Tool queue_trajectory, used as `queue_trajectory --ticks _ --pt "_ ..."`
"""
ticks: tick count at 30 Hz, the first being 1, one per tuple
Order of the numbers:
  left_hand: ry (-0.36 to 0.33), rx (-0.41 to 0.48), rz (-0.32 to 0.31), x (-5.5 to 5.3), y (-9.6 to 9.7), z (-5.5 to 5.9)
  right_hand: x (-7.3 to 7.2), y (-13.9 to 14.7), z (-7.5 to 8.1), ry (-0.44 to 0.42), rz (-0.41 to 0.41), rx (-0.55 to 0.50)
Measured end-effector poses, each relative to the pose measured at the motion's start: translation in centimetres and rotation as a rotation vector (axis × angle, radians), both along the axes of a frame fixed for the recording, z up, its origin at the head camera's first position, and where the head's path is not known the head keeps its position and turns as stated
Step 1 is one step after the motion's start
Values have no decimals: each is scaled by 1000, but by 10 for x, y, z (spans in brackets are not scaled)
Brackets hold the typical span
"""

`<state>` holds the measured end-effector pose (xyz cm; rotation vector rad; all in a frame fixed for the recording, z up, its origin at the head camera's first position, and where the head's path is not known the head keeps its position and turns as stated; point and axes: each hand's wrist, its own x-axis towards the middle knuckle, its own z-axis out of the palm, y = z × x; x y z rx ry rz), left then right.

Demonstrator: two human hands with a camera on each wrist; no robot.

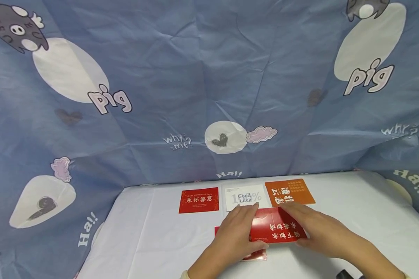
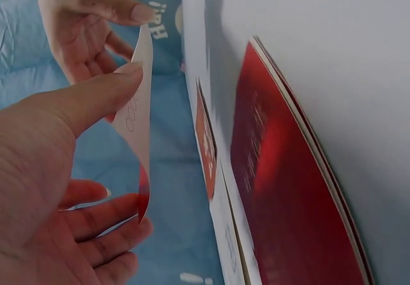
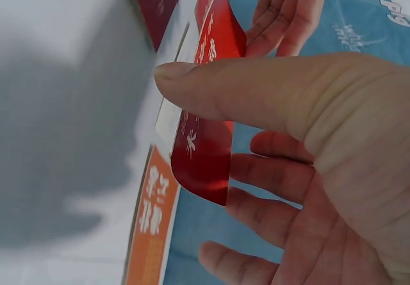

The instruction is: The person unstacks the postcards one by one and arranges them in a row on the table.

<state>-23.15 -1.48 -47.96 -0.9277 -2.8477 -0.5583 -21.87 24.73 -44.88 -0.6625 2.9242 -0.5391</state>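
Between my two hands, a red card [image 1: 270, 223] with white characters is held above the table. My left hand [image 1: 234, 232] grips one end and my right hand [image 1: 322, 232] grips the other, thumbs on the near edge and fingers at the far edge. In the left wrist view the card [image 2: 142, 115] bows, with a pale face bearing faint script. Under my left hand lies a stack of red cards [image 2: 288, 170], partly hidden in the head view. The right wrist view shows the held card's [image 3: 205, 144] red face curving beside my right thumb.
Behind my hands on the white table [image 1: 157, 236] lie a red card [image 1: 199, 200], a white "Good Luck" card [image 1: 230, 197] and an orange card [image 1: 290, 190] in a row. A blue patterned cloth [image 1: 160, 77] hangs behind the table.
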Motion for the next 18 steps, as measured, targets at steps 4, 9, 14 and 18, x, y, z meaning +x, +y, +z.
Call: queue_trajectory --ticks 4,9,14,18 --pt "21 -16 -3 -2 14 2 -1 12 3 15 -5 13" --pt "38 -10 -11 -4 27 3 -1 25 4 30 -5 28" --pt "68 -25 -12 -6 39 0 -2 35 5 45 0 40" --pt "88 -63 -6 -8 48 -3 -5 41 4 41 4 54"
